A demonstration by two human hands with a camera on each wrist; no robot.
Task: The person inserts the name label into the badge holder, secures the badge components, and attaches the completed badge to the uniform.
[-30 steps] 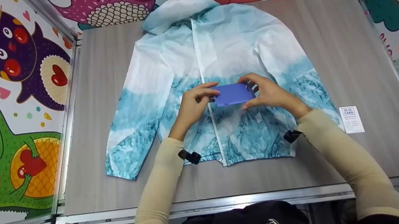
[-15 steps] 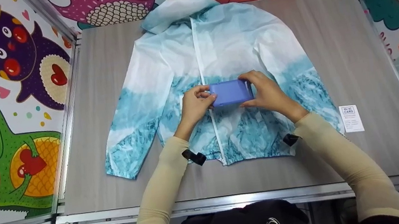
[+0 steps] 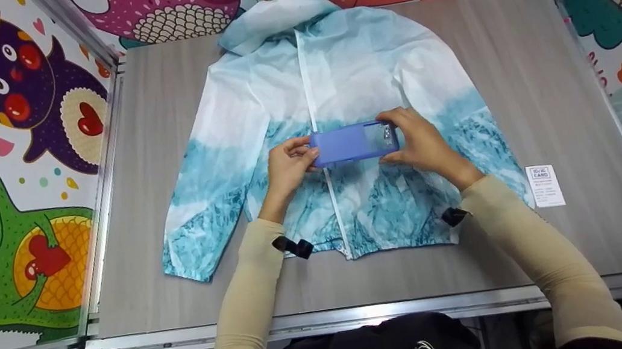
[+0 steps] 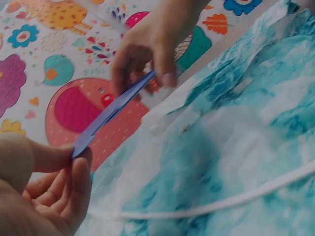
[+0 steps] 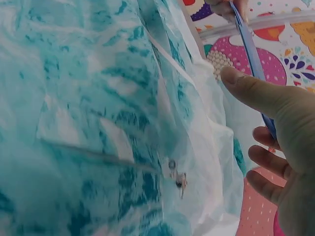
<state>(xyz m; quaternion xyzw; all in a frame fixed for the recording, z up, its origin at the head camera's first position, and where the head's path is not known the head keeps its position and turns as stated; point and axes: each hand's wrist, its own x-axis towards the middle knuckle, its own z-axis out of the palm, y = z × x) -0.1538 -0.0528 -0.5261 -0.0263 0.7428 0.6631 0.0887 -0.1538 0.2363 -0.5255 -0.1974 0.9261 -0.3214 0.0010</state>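
Flat rectangular blue plastic case (image 3: 343,144) above teal-white fabric jacket (image 3: 353,62): likely light, stiff. Left hand (image 3: 287,168), right hand (image 3: 421,144) grip opposite ends, probably best holds.

Smooth plastic case (image 3: 340,146) between left hand (image 3: 287,168) and right hand (image 3: 419,142), thin cloth jacket (image 3: 348,90) below them.
By the right hand the case looks see-through; the jacket is crinkled, slightly shiny; left of the hands, the table (image 3: 128,236) shows matt wood grain.
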